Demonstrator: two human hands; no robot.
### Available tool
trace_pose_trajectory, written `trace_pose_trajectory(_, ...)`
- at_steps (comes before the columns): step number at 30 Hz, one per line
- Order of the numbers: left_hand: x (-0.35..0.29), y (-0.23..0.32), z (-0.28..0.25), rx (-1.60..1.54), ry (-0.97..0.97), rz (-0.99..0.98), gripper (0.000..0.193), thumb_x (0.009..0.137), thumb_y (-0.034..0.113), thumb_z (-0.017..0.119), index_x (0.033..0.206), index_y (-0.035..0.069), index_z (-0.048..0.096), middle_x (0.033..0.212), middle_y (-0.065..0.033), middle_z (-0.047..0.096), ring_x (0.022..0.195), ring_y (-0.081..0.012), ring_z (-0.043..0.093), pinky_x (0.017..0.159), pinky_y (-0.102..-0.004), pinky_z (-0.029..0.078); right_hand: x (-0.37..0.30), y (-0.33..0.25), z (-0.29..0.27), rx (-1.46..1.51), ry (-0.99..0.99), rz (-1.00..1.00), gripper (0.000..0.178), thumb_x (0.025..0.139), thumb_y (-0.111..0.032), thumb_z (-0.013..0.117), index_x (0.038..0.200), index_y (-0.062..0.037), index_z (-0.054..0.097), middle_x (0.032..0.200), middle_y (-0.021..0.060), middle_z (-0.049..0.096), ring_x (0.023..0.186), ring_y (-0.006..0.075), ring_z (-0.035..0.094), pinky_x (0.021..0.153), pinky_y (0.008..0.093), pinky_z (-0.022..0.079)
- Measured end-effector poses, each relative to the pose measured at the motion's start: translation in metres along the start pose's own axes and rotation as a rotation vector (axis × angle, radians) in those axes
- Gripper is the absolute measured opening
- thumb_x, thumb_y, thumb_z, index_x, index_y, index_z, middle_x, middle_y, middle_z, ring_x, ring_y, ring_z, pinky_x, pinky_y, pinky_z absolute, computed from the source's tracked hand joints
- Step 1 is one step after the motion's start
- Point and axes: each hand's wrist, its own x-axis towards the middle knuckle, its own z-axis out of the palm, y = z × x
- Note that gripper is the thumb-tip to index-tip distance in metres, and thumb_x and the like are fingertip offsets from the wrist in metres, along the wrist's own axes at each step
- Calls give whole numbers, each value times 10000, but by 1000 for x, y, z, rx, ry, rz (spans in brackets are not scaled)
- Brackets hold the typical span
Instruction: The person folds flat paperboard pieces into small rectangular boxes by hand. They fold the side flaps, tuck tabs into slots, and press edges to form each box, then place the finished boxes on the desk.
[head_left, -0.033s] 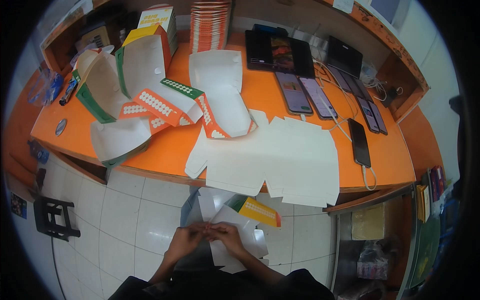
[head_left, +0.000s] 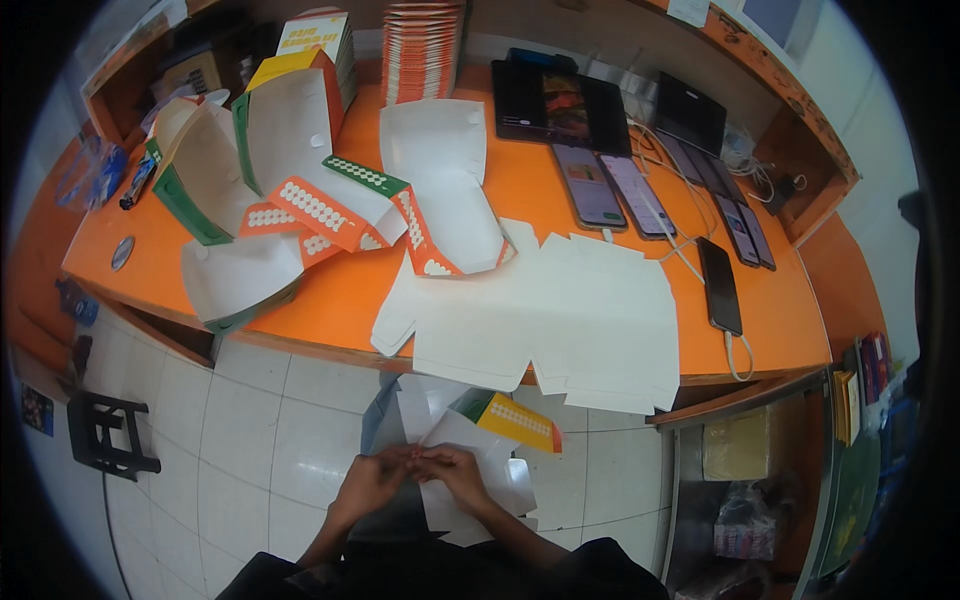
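Yellow lettering (head_left: 311,38) on white carton (head_left: 330,24)

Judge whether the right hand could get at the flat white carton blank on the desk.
Probably yes: the carton blank overhangs the front of the desk, uncovered there, though the right hand is occupied with the partly folded carton.

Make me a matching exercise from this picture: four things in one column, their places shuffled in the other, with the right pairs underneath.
Things
1. Yellow-and-green-sided carton
2. Flat white sheets
3. Black stool
4. Tall orange-edged stack

Places
A. On the tiled floor, at the left
B. At the back of the orange table, left of the tablet
C. Held low by the left hand and right hand
D. Overhanging the table's front edge

Pairs: 1-C, 2-D, 3-A, 4-B
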Motion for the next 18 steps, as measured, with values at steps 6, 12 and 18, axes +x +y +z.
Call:
trace_pose_trajectory(6,-1,10,4,-7,65,37,231,825,100,668,1035,12,624,935,-158,665,867,-338,668,758,-349,534,7,-4,-4,-132,-99,-15,200,910,-77,594,1076,33,622,954,101,669,799,186,662,717,283,542)
trace_pose_trajectory(12,8,-4,17,90,277,136,170,801,5,659,966,-18,624,819,-136,649,832,-249,682,725,-324,550,10,-16,5,-48,-73,-82,182,938,-69,538,1078,7,627,971,98,660,763,143,650,665,251,542)
trace_pose_trajectory(18,19,-20,-2,-22,524,46,52,824,-5,598,821,-46,566,757,-163,635,727,-255,679,616,-328,546,-6,-40,-8,-184,191,-176,172,902,-79,594,1061,-17,620,952,75,655,673,87,589,614,234,486)
